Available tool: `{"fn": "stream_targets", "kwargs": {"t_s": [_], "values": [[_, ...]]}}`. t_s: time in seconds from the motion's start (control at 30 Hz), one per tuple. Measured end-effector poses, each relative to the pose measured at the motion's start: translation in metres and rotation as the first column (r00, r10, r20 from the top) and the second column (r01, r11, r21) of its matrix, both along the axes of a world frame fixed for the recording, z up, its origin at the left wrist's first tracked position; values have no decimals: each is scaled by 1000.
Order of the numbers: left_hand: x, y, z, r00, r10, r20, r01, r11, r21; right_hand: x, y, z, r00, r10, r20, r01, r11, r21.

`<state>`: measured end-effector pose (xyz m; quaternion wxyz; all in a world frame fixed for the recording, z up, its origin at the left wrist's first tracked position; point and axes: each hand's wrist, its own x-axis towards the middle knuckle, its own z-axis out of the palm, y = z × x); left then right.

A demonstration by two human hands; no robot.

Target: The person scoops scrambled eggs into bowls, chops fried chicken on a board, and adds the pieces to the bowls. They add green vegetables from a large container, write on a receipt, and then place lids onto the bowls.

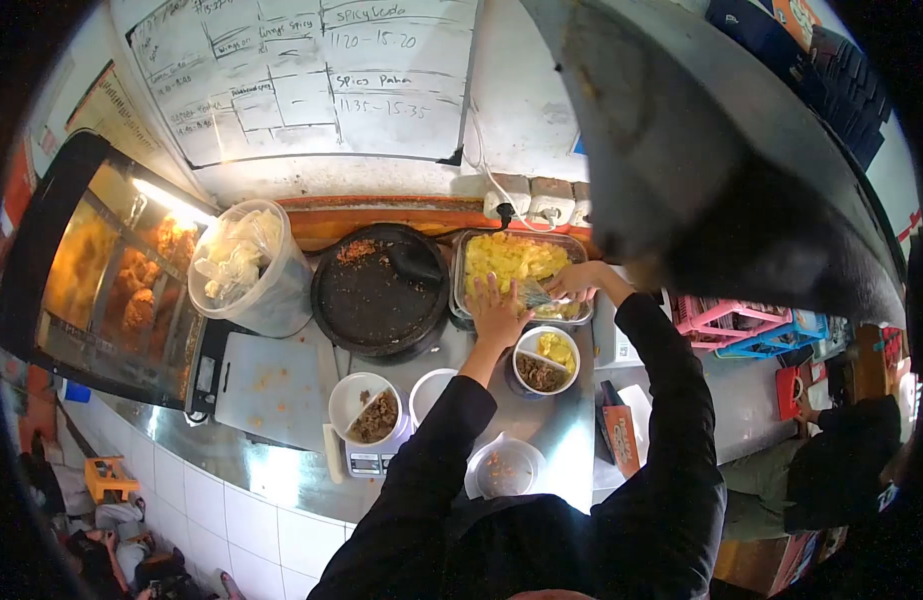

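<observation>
My left hand (498, 313) is open, fingers spread over the front rim of a clear rectangular container (459, 272) of yellow scrambled egg (513, 258). My right hand (577, 281), at the container's right side, is closed around a translucent, shiny utensil (534, 292) that dips toward the egg; its exact kind I cannot tell. Just below both hands stands a divided bowl (530, 393), with chopped brown meat in one part and egg in the other. Farther left, another divided bowl (353, 386) holding only meat rests on a scale (364, 463). A white bowl (428, 388) is partly hidden by my left sleeve.
A black round pot (381, 310) with crumbs stands left of the container, beside a tall bucket (281, 290) of plastic bags. A cutting board (266, 385) and lit display case (131, 270) are farther left. A dark hood (721, 150) overhangs the right. Another person (841, 460) stands at right.
</observation>
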<state>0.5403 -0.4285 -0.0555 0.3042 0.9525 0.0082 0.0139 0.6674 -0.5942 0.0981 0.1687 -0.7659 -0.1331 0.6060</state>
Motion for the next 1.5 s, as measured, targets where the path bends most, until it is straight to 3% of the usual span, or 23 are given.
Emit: {"fn": "stream_targets", "kwargs": {"t_s": [0.1, 0.13, 0.17, 0.23, 0.37, 0.43, 0.47, 0.53, 0.63, 0.77, 0.8, 0.83, 0.9, 0.97, 1.03, 1.1, 1.17, 1.2, 1.27, 1.37, 1.4, 1.43, 1.5], "values": [[-16, -3, 54, 996, 77, -38, -67, 975, 211, 37, -22, -48, 954, -184, -238, 192, 981, 11], [-16, -4, 55, 994, 81, -70, -64, 972, 227, 14, -14, -14, 936, -252, -247, 270, 962, 43], [-15, -3, 57, 995, 82, -52, -69, 973, 220, 14, -21, -24, 894, -350, -279, 383, 921, 70], [-17, -4, 52, 996, 83, -23, -76, 976, 203, 15, -41, -49, 773, -527, -352, 592, 799, 104], [-14, -4, 38, 993, 88, 82, -102, 977, 186, 1, -61, -57, 614, -677, -405, 789, 543, 289], [-14, -4, 34, 992, 85, 97, -99, 982, 160, -2, -67, -59, 489, -727, -482, 872, 417, 256], [-7, -7, 7, 940, 115, 323, -193, 956, 222, -4, -72, -61, 423, -744, -517, 906, 351, 236], [-5, -3, 22, 991, 64, 113, -68, 997, 33, -13, -73, -53, 421, -714, -559, 907, 319, 275], [-15, -6, 36, 991, 100, 86, -117, 968, 220, -19, -75, -57, 361, -616, -701, 933, 252, 258], [-9, 3, 57, 985, 25, -172, 4, 986, 170, -38, -70, -43, 370, -687, -625, 922, 187, 340], [-8, 12, 74, 961, -23, -277, 48, 995, 83, -44, -67, -36, 346, -684, -643, 931, 167, 324], [2, 28, 75, 958, -127, -258, 114, 991, -66, -53, -63, -32, 315, -679, -663, 943, 147, 298], [17, 71, 67, 934, -309, -182, 232, 908, -350, -86, -47, -8, 394, -707, -588, 904, 180, 388], [2, 111, 120, 895, -429, -122, 346, 840, -418, -117, -31, 7, 407, -680, -610, 901, 192, 388], [-44, 137, 186, 924, -377, -69, 358, 913, -197, -151, -15, 9, 464, -650, -602, 879, 253, 404], [-93, 154, 216, 957, -285, -52, 281, 957, -71, -181, 3, 0, 413, -563, -716, 909, 307, 282], [-151, 160, 230, 986, -169, 4, 168, 983, 73, -225, 39, 12, 359, -652, -668, 933, 281, 227], [-178, 162, 233, 985, -144, 96, 136, 987, 86, -242, 51, 7, 407, -660, -632, 913, 291, 284], [-212, 167, 228, 981, -89, 170, 90, 996, -1, -266, 71, -12, 495, -672, -550, 864, 314, 393], [-251, 178, 227, 968, 21, 249, 12, 991, -130, -274, 87, -39, 697, -681, -224, 650, 468, 598], [-263, 182, 227, 964, 59, 261, -13, 984, -176, -274, 85, -52, 789, -611, 68, 370, 559, 742], [-270, 189, 228, 965, 67, 255, -12, 978, -210, -275, 86, -58, 731, -562, 386, 76, 630, 773], [-290, 204, 227, 970, 83, 229, -16, 960, -279, -287, 85, -62, 517, -466, 718, -216, 740, 636]]}}
